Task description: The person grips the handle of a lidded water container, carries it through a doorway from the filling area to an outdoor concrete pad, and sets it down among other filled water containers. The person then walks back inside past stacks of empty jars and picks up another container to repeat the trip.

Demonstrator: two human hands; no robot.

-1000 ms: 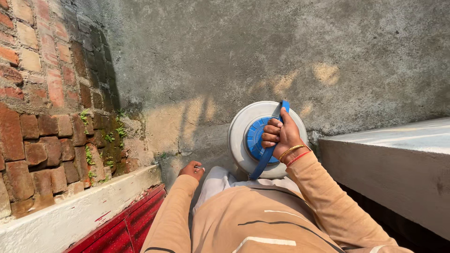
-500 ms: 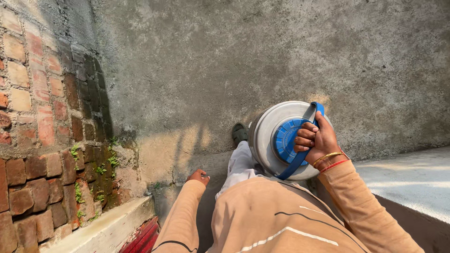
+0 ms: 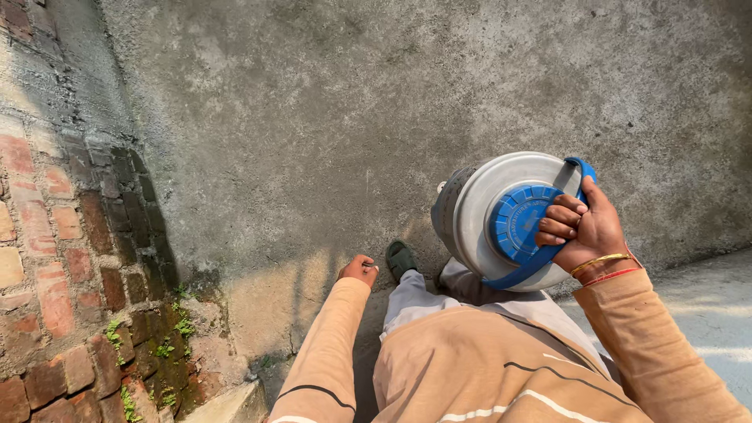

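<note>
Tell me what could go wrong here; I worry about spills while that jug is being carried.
The right hand holds the grey jug only by its blue handle, so it could swing or slip. It hangs over the leg and green sandal, which a drop might hit. The left hand hangs empty, giving no support.

Grey-silver water jug [image 3: 478, 211] with a ridged blue lid [image 3: 517, 223] and a blue carrying handle [image 3: 540, 262]; gold and red bangles [image 3: 603, 266] at the wrist. Peach-tan sweater [image 3: 486, 368] with thin dark and white stripes, pale grey trousers [image 3: 415, 301], dark green slipper [image 3: 401, 257]. Mottled grey concrete floor [image 3: 329, 117]; red-brown brick wall [image 3: 55, 258] flecked with green moss.
</note>
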